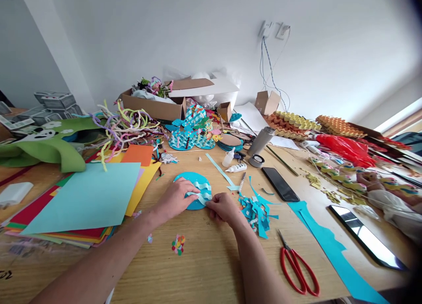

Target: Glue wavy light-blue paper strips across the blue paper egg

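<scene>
A round blue paper disc (193,177) lies on the table, crossed by wavy light-blue bands. My left hand (178,196) rests over its left side, thumb and forefinger on a wavy paper strip (201,199) at the lower part. The far end of that strip, by the disc's right edge, is pinched in my right hand (224,207); its other fingers are curled under. Blue paper scraps (259,214) are heaped just right of my right hand. Nearer me lie small coloured paper dots (178,244) and red-handled scissors (298,269).
Coloured paper sheets (85,198) are stacked at left, with pipe cleaners (128,124) behind. Glue bottles (236,168), a metal flask (262,140) and a black phone (280,184) stand or lie beyond the scraps. Another person's hand (369,181) is at far right, beside egg-carton pieces.
</scene>
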A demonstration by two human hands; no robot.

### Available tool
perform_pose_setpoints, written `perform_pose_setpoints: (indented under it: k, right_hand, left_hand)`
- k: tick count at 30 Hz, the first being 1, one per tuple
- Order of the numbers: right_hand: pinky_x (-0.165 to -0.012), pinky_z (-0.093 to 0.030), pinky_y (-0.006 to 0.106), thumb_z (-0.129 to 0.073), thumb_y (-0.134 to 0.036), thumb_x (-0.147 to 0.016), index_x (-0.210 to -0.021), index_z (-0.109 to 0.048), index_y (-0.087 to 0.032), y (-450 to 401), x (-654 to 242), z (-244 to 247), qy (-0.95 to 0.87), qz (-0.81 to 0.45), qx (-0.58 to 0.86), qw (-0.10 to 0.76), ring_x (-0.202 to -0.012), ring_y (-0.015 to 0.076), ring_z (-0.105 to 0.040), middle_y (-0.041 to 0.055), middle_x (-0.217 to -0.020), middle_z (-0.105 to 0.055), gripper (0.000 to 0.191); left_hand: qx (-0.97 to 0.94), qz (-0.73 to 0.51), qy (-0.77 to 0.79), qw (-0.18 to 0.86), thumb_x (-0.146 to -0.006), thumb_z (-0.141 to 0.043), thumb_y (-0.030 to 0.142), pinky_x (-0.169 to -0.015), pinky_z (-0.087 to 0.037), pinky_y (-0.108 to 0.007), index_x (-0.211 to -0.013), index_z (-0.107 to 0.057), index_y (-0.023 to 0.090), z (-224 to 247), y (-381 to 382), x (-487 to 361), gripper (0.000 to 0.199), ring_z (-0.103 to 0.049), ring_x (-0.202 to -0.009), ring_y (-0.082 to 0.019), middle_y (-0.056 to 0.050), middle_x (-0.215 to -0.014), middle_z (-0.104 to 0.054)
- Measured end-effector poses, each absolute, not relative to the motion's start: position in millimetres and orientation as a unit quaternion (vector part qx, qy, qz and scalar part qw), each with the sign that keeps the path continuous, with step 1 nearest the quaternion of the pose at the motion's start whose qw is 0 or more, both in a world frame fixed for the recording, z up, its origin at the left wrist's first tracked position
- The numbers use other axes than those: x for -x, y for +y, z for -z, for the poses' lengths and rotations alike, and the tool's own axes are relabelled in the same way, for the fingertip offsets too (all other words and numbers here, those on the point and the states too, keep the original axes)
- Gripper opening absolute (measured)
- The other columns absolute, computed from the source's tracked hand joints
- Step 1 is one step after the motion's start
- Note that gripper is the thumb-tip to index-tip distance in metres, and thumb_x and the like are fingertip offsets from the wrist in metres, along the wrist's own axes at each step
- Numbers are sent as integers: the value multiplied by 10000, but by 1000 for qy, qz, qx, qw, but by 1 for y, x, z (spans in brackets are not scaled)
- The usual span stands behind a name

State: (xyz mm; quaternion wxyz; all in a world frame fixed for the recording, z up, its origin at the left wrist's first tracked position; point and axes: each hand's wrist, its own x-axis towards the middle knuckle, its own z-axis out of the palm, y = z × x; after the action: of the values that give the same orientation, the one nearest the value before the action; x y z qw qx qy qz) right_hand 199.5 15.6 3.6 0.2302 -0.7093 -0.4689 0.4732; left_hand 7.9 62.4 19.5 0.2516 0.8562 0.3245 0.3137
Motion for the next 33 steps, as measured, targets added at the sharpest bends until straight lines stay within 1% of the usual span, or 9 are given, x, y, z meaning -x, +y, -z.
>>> perform_pose_setpoints:
  k: [4, 9, 15, 23, 29, 33]
  right_hand:
    - [-341, -261, 201, -592, -151, -754, -578, -442, -220, 15, -199, -5, -464, -474, 708, 240, -299, 83, -434, -55, -385, -563, 241]
    - [-336, -243, 196, -573, -185, -799, -605, -447, -214, 13, -201, -6, -464, -485, 699, 248, -287, 67, -413, -56, -408, -579, 233]
    - [-330, -232, 195, -553, -239, -840, -603, -450, -212, 13, -203, -6, -471, -490, 691, 247, -279, 63, -400, -57, -408, -579, 260]
    - [-334, -252, 188, -582, -214, -812, -578, -436, -211, 13, -201, -3, -478, -479, 693, 247, -280, 65, -420, -61, -390, -573, 276]
    - [-327, -250, 186, -582, -215, -819, -569, -442, -208, 16, -203, 2, -476, -485, 692, 243, -276, 62, -420, -59, -394, -580, 287]
    - [-320, -251, 174, -576, -191, -830, -569, -438, -206, 17, -202, 1, -474, -489, 693, 238, -273, 54, -418, -61, -390, -577, 296]
  left_hand:
    - [-859, -315, 317, 249, -833, -655, 223, -903, -442, -358, -915, -751, 247, -16, 64, -8, 129, -632, -947, -218, -19, -928, -751]
    - [-859, -318, 313, 250, -833, -658, 224, -895, -445, -351, -926, -748, 240, -13, 66, -9, 131, -629, -943, -213, -15, -926, -753]
    - [-863, -316, 313, 241, -835, -657, 221, -886, -447, -344, -926, -747, 238, -14, 65, -8, 129, -630, -941, -211, -18, -924, -752]
    - [-863, -308, 321, 240, -833, -660, 198, -912, -435, -361, -926, -743, 213, -18, 63, -10, 125, -632, -952, -209, -23, -940, -750]
    - [-861, -310, 318, 247, -833, -662, 205, -930, -428, -361, -932, -742, 218, -16, 64, -11, 128, -635, -962, -208, -21, -947, -752]
    - [-860, -311, 317, 252, -834, -660, 214, -962, -411, -374, -971, -736, 219, -14, 64, -11, 157, -623, -989, -210, -24, -984, -747]
